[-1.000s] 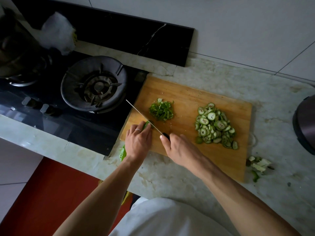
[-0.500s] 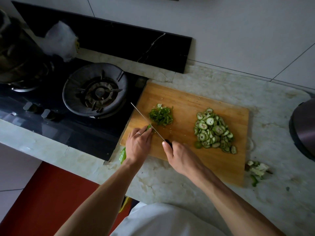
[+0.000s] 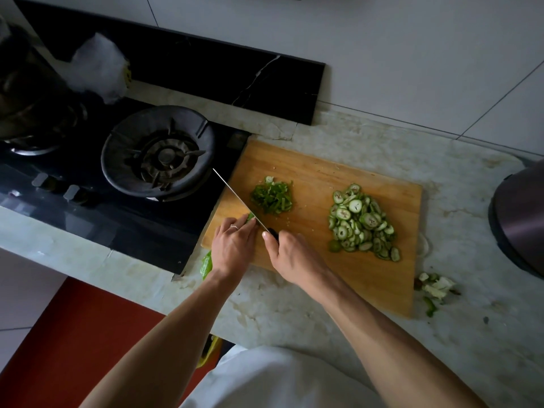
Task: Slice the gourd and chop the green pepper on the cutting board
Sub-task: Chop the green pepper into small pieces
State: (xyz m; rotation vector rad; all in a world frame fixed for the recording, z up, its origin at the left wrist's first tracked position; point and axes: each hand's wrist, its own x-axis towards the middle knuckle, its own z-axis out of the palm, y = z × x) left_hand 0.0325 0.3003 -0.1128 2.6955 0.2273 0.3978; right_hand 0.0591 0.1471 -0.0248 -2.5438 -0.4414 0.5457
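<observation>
Pepper piece [image 3: 250, 217] under left hand [image 3: 234, 245] fingertips, beside knife [image 3: 235, 195]

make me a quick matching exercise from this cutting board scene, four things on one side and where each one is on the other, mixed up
Things:
1. gourd slices
2. chopped green pepper
3. knife
4. vegetable scraps

Places:
A. on the counter, off the board's right edge
B. heaped on the board's right half
C. gripped by the right hand
D. small pile on the board's left half

Pairs: 1-B, 2-D, 3-C, 4-A
</observation>
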